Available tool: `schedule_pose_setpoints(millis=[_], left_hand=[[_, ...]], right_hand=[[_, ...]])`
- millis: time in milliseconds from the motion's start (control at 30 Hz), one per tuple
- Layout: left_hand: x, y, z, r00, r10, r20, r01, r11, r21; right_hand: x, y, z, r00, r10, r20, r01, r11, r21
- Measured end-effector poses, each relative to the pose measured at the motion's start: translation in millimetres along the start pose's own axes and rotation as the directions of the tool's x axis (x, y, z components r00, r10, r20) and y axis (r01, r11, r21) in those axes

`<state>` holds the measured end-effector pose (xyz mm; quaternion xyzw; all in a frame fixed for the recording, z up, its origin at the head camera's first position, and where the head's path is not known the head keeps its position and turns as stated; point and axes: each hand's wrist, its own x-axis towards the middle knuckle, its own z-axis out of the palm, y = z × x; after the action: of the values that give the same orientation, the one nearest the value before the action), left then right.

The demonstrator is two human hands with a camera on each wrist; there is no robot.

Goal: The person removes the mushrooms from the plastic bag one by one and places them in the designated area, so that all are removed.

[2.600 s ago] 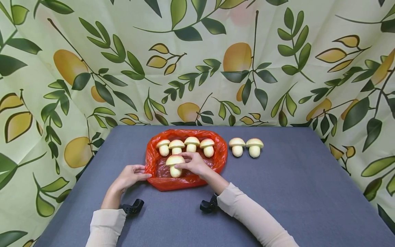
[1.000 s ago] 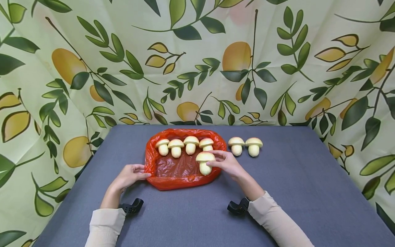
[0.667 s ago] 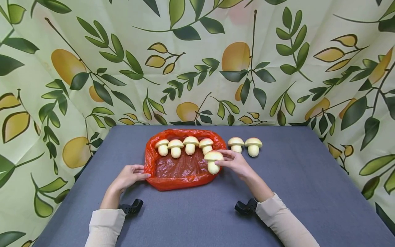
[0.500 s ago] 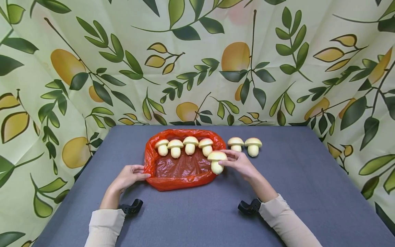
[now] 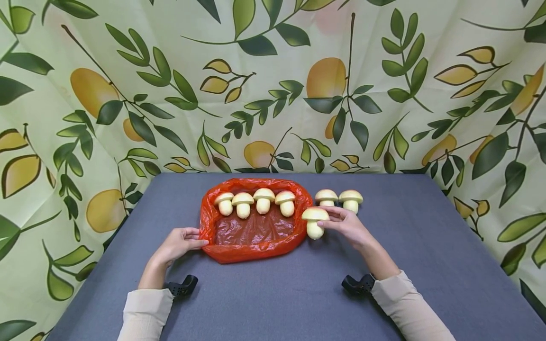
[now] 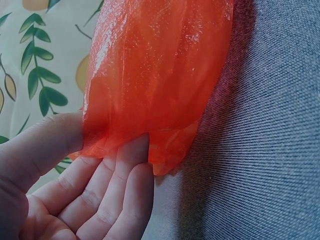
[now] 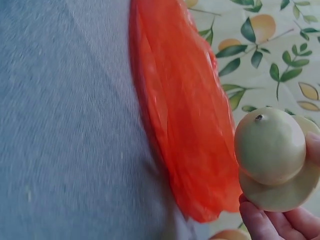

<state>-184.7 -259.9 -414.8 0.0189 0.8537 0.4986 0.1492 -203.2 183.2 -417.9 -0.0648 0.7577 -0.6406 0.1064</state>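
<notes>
Left hand (image 5: 181,243): thumb and fingers pinch the rim of the red bag (image 5: 251,253) at its left end.
Right hand (image 5: 347,226): thumb and fingers grip the held mushroom (image 5: 315,222) from its right side.
Held mushroom: cap up, stem down, at the bag's right end; whether the two touch, one cannot tell.
In the bag: four mushrooms (image 5: 263,201) in a row along the far side.
Right of the bag: two mushrooms (image 5: 350,202) side by side on the grey table (image 5: 264,303), partly behind the right hand.
Wrists: a black device (image 5: 183,286) on each, below pale sleeves (image 5: 147,310).
Behind: a cloth (image 5: 273,85) printed with fruit and leaves.
</notes>
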Motion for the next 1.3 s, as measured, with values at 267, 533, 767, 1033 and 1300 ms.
schedule_pose_setpoints(millis=[267, 533, 767, 1033, 1300], left_hand=[[0.0, 0.4, 0.1, 1.000, 0.002, -0.003, -0.002, 1.000, -0.008], [-0.1, 0.2, 0.0, 1.000, 0.003, 0.006, -0.003, 1.000, -0.013], [-1.0, 0.5, 0.0, 1.000, 0.004, 0.010, -0.004, 1.000, -0.016], [0.0, 2.1, -0.7, 1.000, -0.001, 0.004, 0.001, 1.000, -0.021], [1.6, 2.6, -0.7, 1.000, -0.003, 0.017, 0.003, 1.000, -0.026]], right_hand=[[-3.1, 7.0, -22.9, 0.999, -0.054, -0.002, 0.054, 0.998, 0.035], [-4.7, 12.1, -42.3, 0.993, -0.113, 0.019, 0.112, 0.992, 0.060], [-4.9, 17.8, -58.7, 0.991, -0.134, 0.005, 0.133, 0.988, 0.083], [-10.9, 26.6, -80.5, 0.984, -0.169, -0.054, 0.176, 0.970, 0.170], [-17.3, 34.4, -101.4, 0.978, -0.206, -0.038, 0.209, 0.951, 0.228]])
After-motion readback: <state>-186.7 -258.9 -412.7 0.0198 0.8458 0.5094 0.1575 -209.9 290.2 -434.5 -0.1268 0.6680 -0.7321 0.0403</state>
